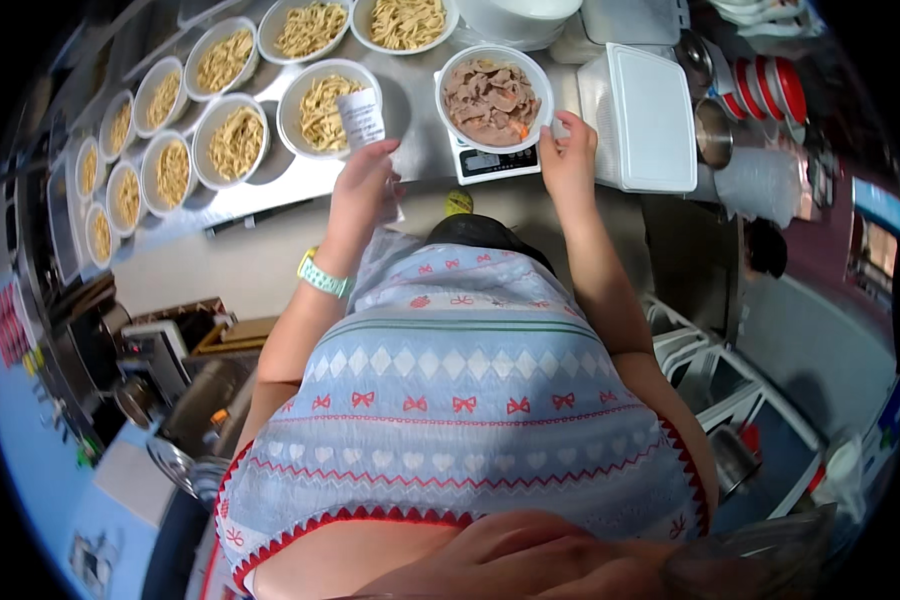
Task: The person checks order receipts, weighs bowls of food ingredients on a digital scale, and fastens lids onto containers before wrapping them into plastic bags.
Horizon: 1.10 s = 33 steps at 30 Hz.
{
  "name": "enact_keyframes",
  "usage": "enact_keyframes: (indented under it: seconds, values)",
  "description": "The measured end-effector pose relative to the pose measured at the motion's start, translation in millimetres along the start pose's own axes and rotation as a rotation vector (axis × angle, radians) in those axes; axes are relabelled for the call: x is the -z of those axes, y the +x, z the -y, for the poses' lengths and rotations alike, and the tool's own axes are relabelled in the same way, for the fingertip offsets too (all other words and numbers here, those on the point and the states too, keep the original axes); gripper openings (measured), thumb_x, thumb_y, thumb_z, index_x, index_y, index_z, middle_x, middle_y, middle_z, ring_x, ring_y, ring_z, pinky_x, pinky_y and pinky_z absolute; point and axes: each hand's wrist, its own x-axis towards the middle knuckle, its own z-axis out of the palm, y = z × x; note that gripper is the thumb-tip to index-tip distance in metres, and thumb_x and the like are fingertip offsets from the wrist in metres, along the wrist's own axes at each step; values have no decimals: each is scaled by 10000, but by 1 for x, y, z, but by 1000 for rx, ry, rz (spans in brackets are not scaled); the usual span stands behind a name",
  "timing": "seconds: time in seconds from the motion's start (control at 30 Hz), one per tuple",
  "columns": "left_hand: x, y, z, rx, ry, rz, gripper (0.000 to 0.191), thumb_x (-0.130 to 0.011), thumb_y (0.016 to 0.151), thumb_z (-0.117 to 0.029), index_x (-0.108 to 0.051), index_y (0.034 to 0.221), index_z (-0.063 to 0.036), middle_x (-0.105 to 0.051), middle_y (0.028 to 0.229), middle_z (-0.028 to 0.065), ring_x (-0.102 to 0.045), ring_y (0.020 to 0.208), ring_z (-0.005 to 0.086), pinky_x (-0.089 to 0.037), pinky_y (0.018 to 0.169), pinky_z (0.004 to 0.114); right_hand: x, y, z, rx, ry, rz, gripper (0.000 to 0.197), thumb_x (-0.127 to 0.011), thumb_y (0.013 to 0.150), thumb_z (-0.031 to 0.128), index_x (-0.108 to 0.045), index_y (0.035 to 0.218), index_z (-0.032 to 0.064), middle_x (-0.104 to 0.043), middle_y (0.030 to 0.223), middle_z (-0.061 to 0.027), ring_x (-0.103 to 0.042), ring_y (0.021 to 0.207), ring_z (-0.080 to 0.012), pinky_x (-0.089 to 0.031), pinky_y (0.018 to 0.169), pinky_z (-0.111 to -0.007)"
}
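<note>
My left hand (pixel 364 180) holds a white printed paper slip (pixel 361 118), which bears writing and overhangs a plastic bowl of noodles (pixel 319 116). Clear plastic (pixel 392 212) shows below that hand; whether the fingers hold it too is hidden. To the right, a round plastic bowl (pixel 487 146) of sliced meat (pixel 493 97), with a few orange pieces, rests on a white digital scale (pixel 497 169) with a lit display. At this bowl's right rim is my right hand (pixel 570 150), thumb against the edge. Its grip there is unclear.
More noodle bowls (pixel 230 142) stand in two rows along the steel counter (pixel 270 199) to the left. A white lidded plastic box (pixel 649 116) sits right of the scale. Behind the scale are stacked white bowls (pixel 521 19). Red-rimmed lids (pixel 769 88) and a metal pot (pixel 712 133) lie farther right.
</note>
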Motion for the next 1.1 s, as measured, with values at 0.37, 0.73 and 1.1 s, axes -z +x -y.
enact_keyframes:
  seconds: [0.37,0.73,1.1]
  values:
    - [-38,-48,60,-52,-156,-222,244,-521,939,-124,-577,1164,-46,-585,1010,18,-572,839,119,-500,733,264,-17,16,-83,-429,789,561,192,-474,921,113,-512,1050,-23,-603,971,-111,-614,844,-185,-541,771,-312]
    - [-90,-174,197,-376,-590,-871,228,-523,941,-136,-579,1143,-47,-581,967,21,-563,798,90,-510,698,240,41,-27,1,-269,502,1282,209,-468,913,80,-549,1089,0,-629,956,-59,-598,783,-102,-497,649,-226]
    - [-242,-322,376,-251,-994,-1725,399,-485,939,-91,-426,1331,-144,-552,1130,56,-520,689,89,-473,627,224,-52,-253,-53,-159,27,2120,160,-483,915,122,-553,1020,23,-639,933,-63,-626,798,-130,-544,717,-265]
